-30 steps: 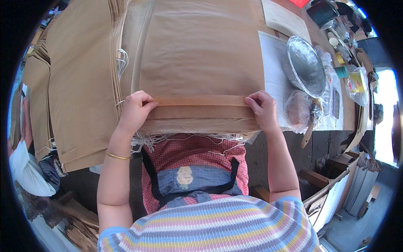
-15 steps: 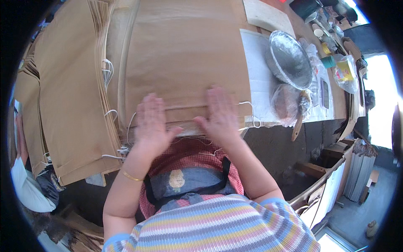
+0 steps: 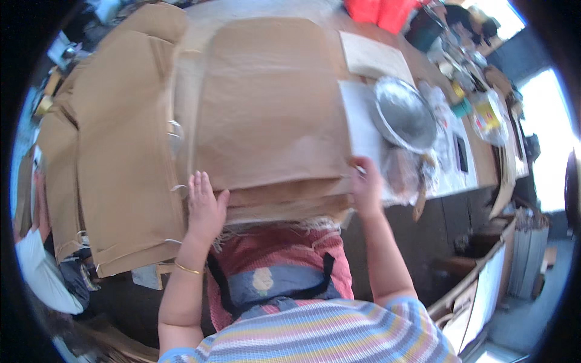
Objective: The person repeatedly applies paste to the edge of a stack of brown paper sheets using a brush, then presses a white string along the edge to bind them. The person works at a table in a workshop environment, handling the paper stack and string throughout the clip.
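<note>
A stack of flat brown paper bags (image 3: 272, 115) lies on the table in front of me, its folded bottom edge toward me. My left hand (image 3: 204, 206) lies flat with fingers spread on the lower left corner of the stack. My right hand (image 3: 367, 184) grips the stack's lower right corner at its edge. White string handles (image 3: 174, 130) stick out at the stack's left side.
More brown bags (image 3: 115, 145) lie piled to the left. To the right lie white sheets (image 3: 360, 124), a round metal bowl (image 3: 404, 114), plastic-wrapped items (image 3: 399, 172) and small clutter. Another person's sleeve (image 3: 39, 272) shows at the far left. Red items (image 3: 378, 11) stand at the back.
My hands moved from the middle of the folded edge out to the stack's two lower corners. The camera view shifted, showing more of the table.
</note>
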`<act>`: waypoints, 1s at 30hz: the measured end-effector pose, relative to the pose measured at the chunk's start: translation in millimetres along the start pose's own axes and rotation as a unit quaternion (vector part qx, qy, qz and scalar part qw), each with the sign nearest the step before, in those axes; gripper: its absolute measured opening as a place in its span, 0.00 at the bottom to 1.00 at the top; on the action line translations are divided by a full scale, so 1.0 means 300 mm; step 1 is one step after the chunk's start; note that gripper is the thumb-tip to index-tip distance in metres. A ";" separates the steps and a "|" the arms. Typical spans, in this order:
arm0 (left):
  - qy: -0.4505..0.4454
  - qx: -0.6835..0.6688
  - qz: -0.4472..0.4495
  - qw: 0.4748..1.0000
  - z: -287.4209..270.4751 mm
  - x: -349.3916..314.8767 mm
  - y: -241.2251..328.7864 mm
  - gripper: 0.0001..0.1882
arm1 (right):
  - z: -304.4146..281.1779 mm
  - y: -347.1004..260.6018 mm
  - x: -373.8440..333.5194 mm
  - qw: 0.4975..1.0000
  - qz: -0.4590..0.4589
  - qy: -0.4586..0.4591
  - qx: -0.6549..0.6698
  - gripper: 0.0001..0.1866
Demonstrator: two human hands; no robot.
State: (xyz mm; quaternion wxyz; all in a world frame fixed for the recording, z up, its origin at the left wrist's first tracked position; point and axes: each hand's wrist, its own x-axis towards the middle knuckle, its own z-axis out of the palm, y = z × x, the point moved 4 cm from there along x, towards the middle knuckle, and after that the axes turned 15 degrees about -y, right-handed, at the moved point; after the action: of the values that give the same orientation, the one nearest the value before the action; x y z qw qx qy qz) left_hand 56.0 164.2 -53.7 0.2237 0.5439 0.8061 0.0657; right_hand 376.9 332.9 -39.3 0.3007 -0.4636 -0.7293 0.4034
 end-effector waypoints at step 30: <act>0.364 -0.077 -0.258 0.892 -0.412 -0.713 -1.136 0.14 | 0.964 -0.525 -0.125 0.850 0.003 -0.487 0.203 0.18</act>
State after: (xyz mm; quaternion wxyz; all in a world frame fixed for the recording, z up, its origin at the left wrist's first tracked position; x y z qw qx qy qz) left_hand -220.1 -148.9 -0.8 -0.0346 0.2361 0.9353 0.2612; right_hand 88.1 170.3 -47.8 -0.0066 -0.1388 -0.6826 0.7174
